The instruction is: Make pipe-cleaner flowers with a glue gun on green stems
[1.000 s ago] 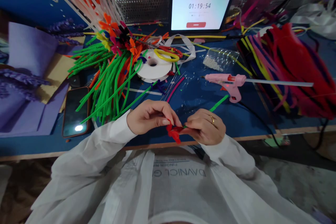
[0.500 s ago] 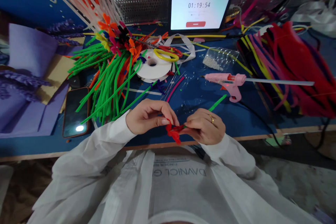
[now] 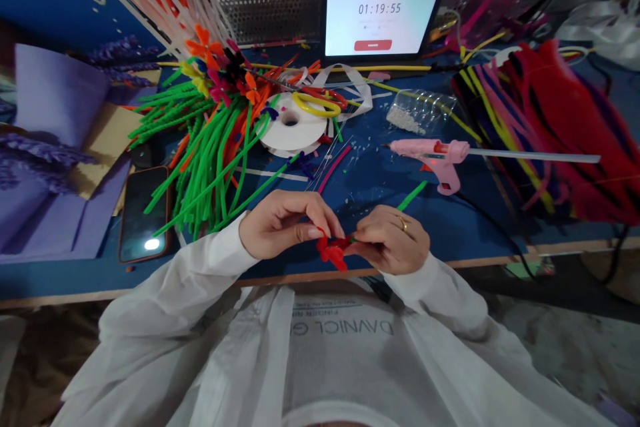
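Near the table's front edge, a red pipe-cleaner flower [image 3: 333,255] is held between my two hands. My left hand [image 3: 287,223] is closed, pinching a red petal between thumb and fingers. Closed too, my right hand [image 3: 393,240] grips the flower's green pipe-cleaner stem [image 3: 413,195], whose free end sticks out above the knuckles. A gold ring sits on one right finger. The inner side of the flower is partly covered by my fingertips. Beyond my hands lies a short magenta pipe cleaner [image 3: 334,170].
A pink glue gun [image 3: 430,153] with a long glue stick lies right, its cord running forward. Green pipe cleaners [image 3: 215,160], a white ribbon spool [image 3: 270,137] and a phone [image 3: 145,213] lie left. Behind are a bead bag [image 3: 417,113] and tablet [image 3: 385,27]; red bundles [image 3: 575,133] lie far right.
The red flower has turned slightly between my fingers, showing its petals more spread. The green stem's free end has shifted a little left. Both hands stay nearly in place.
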The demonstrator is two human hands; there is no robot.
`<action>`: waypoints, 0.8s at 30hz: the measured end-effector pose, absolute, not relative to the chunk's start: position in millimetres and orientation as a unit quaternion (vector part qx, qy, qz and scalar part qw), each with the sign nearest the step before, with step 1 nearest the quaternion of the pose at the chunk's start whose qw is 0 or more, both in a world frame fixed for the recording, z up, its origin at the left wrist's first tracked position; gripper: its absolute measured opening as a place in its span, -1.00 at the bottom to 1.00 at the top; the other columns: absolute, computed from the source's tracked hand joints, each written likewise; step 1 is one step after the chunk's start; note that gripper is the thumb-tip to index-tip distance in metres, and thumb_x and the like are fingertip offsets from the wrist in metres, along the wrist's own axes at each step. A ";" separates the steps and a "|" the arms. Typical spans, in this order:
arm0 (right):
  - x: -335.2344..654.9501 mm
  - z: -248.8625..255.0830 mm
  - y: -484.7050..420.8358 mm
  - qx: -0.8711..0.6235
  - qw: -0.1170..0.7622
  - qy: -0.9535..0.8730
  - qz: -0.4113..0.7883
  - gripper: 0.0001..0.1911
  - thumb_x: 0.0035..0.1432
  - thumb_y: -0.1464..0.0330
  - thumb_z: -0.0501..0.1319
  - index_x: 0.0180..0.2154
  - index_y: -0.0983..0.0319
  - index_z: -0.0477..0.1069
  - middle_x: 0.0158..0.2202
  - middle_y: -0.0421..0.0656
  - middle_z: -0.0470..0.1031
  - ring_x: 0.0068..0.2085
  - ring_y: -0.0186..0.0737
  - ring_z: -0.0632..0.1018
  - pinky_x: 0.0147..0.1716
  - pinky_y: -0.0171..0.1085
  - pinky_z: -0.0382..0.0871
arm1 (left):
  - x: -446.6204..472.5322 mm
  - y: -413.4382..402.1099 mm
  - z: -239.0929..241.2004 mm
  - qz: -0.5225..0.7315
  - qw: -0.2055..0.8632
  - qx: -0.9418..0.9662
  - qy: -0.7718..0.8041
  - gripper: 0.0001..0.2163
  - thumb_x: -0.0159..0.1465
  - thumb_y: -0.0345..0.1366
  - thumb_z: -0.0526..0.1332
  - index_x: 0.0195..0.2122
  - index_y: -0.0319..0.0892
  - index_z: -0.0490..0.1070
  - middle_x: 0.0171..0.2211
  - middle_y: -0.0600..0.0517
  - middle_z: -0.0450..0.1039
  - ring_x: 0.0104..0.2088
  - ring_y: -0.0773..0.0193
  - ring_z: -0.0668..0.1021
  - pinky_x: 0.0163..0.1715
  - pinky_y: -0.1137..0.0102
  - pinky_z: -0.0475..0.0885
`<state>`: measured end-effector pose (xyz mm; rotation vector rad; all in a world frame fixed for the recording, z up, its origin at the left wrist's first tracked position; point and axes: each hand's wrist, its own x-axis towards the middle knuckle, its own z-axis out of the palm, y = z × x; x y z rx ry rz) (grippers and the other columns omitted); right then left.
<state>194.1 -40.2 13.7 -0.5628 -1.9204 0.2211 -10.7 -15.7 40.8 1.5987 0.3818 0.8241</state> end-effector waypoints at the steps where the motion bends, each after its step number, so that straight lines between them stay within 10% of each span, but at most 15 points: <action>1: 193.9 13.9 -40.3 -0.237 0.535 -0.806 0.090 -0.83 0.10 0.39 0.28 -0.46 0.25 0.31 -0.61 -0.24 0.41 -0.55 -0.36 0.47 -0.54 -0.36 0.37 | -11.0 -15.6 40.7 0.351 0.606 0.695 0.164 -0.94 0.24 -0.42 0.18 -0.35 -0.29 0.43 -0.31 -0.14 0.53 -0.29 0.24 0.56 -0.25 0.33 0.46; 24: 189.8 10.5 -41.0 -0.233 0.537 -0.809 0.059 -0.83 0.12 0.43 0.26 -0.46 0.26 0.30 -0.63 -0.25 0.40 -0.56 -0.40 0.44 -0.56 -0.38 0.33 | -14.8 -11.9 42.6 0.316 0.592 0.726 0.153 -0.94 0.24 -0.47 0.16 -0.34 -0.29 0.41 -0.31 -0.15 0.53 -0.28 0.24 0.57 -0.25 0.35 0.46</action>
